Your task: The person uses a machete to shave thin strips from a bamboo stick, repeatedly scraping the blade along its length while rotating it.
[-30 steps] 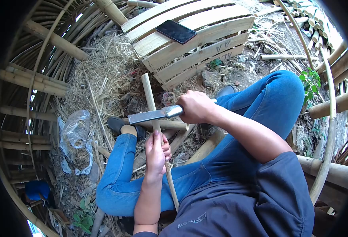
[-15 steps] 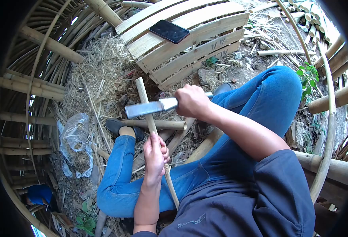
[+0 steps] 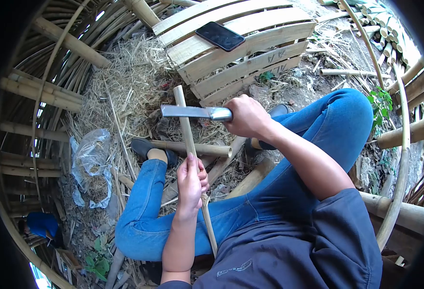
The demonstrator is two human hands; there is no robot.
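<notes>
My left hand (image 3: pixel 191 184) is wrapped round a long bamboo strip (image 3: pixel 187 127), which slants up and away from my lap. Its lower part (image 3: pixel 208 224) runs past the hand over my thigh to my shirt. In my right hand (image 3: pixel 248 115), closed on the metal-coloured handle, is a wide-bladed knife (image 3: pixel 188 111). The blade points left and lies across the strip in this view, a little below its upper end. Behind the strip, a bamboo pole (image 3: pixel 200 148) lies on the ground by my shoe.
A slatted wooden crate (image 3: pixel 250 36) stands ahead with a phone (image 3: pixel 220 36) on top. Clear plastic (image 3: pixel 92 159) lies on straw at left. Cut bamboo poles (image 3: pixel 387 26) are piled at back right. A person in blue (image 3: pixel 42 224) is at lower left. A bent pole (image 3: pixel 404 144) rises at right.
The knife has gone up the strip towards its upper end, and its blade now shows more sharply. My left hand keeps its grip. The whole view has shifted slightly.
</notes>
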